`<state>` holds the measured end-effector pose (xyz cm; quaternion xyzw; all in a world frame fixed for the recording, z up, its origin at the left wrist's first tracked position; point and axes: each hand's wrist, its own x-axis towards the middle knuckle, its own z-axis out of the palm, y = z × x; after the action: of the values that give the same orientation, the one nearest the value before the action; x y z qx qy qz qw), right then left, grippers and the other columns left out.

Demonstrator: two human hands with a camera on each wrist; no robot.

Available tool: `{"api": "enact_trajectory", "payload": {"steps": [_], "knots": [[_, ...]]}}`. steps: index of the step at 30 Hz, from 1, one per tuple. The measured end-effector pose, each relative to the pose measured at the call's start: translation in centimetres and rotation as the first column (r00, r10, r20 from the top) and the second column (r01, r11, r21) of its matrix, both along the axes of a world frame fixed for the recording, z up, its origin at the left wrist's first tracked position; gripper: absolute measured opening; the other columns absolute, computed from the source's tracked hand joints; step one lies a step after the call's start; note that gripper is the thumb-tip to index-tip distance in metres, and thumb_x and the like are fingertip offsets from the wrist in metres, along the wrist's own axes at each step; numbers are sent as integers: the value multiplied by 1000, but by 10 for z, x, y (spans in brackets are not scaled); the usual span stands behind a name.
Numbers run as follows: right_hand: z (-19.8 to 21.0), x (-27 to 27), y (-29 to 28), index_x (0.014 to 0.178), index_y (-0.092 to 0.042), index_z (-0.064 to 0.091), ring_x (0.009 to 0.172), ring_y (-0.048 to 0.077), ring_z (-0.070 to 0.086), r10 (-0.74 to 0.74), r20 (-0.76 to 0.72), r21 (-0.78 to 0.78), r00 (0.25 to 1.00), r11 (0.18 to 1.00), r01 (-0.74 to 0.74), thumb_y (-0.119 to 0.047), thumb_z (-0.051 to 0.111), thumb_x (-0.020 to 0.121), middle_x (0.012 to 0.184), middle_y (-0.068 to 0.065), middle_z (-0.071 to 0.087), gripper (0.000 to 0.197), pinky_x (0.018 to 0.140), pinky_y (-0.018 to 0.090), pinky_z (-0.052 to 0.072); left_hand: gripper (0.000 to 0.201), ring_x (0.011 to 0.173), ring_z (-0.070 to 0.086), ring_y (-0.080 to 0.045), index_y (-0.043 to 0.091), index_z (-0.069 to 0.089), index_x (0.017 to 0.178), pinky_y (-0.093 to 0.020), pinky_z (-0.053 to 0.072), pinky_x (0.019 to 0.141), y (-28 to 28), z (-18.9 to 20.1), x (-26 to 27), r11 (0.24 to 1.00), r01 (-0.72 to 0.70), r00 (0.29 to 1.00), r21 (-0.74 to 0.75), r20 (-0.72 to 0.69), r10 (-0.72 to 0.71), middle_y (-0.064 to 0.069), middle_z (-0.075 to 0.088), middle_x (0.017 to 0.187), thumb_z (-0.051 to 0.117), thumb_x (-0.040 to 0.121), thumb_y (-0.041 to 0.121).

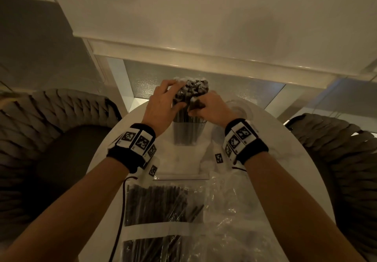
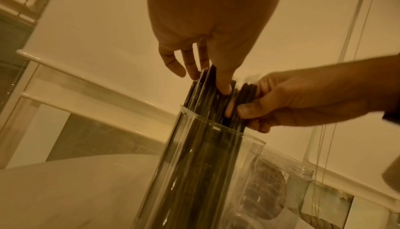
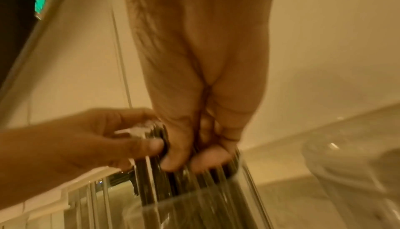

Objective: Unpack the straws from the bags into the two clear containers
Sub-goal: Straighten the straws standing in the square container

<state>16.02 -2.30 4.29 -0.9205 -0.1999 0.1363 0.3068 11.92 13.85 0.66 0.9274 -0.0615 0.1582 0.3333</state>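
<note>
A tall clear container (image 1: pixel 187 137) stands at the far middle of the white table (image 1: pixel 179 159), packed with upright black straws (image 1: pixel 194 87). My left hand (image 1: pixel 175 96) grips the straws' upper ends from the left, fingers over the top and thumb on the near side. My right hand (image 1: pixel 196 106) pinches a smaller bunch at the right of the bundle. In the left wrist view the left hand (image 2: pixel 207 82) presses its thumb into the straws (image 2: pixel 201 99) above the container (image 2: pixel 194 164). The right wrist view shows the right hand (image 3: pixel 192 162) gripping straws (image 3: pixel 164 181).
A second clear container (image 1: pixel 237 107) stands just right of the first one. Two zip bags of black straws (image 1: pixel 161 206) lie near me, with crumpled clear bags (image 1: pixel 234 210) to their right. Dark woven chairs (image 1: pixel 51 131) flank the table. A window sill runs behind.
</note>
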Motion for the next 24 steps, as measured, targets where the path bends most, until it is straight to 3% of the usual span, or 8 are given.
{"api": "enact_trajectory", "payload": {"steps": [4,6,9,13,16,18,21,24], "knots": [[-8,-7,-6,94,0,71,78,17,56,-100,46,25,994,995,99,-18,72,80,85,8,66,23,66,21,35,56,118,48,-31,14,48,135,-45,42,101,4,-1,-2,1000,13,1000,2,11,-13,-12,46,134,68,82,19],[-11,-13,-11,99,-2,68,81,16,57,-160,66,94,985,984,154,-15,68,83,94,10,69,20,70,20,38,57,118,48,-30,16,48,135,-44,42,101,6,-2,-2,1000,23,1000,4,12,-23,-10,46,134,68,82,20],[-17,-24,-12,109,-4,61,82,13,57,-218,77,197,973,960,199,-10,64,84,99,7,67,26,64,14,41,57,118,49,-30,16,48,134,-45,43,101,4,-5,0,999,30,1000,-12,6,-30,-10,46,134,69,81,17],[-26,-30,-1,115,-8,59,89,15,61,-276,96,345,956,910,228,-21,71,81,105,5,68,39,78,25,49,57,116,50,-31,14,48,133,-48,44,99,2,-8,1,999,31,999,-28,9,-31,-11,47,132,68,80,11],[-33,-26,6,112,-8,62,94,24,63,-335,105,341,936,897,282,-29,67,85,107,11,69,35,80,31,50,56,116,50,-31,15,50,133,-46,45,99,3,-8,1,999,34,999,-29,11,-34,-11,49,130,68,80,10],[-31,-21,6,110,-7,66,92,25,63,-324,128,278,937,919,280,-27,65,87,104,12,69,30,74,24,44,56,115,51,-30,16,50,132,-44,45,99,4,-7,2,999,43,999,-23,12,-43,-10,50,129,68,80,11],[-10,-11,2,100,-7,70,73,14,57,-263,133,212,956,949,232,-24,65,88,88,4,66,21,59,6,36,55,114,51,-29,18,51,132,-40,43,99,8,-7,5,999,54,999,-2,1,-54,-8,52,129,69,80,12],[12,1,-5,85,-14,69,63,6,56,-166,95,206,982,968,143,-23,66,87,76,0,65,10,58,10,39,54,115,51,-28,19,52,132,-34,39,99,10,-5,8,998,61,998,4,-14,-61,-6,53,130,68,81,12]]}}
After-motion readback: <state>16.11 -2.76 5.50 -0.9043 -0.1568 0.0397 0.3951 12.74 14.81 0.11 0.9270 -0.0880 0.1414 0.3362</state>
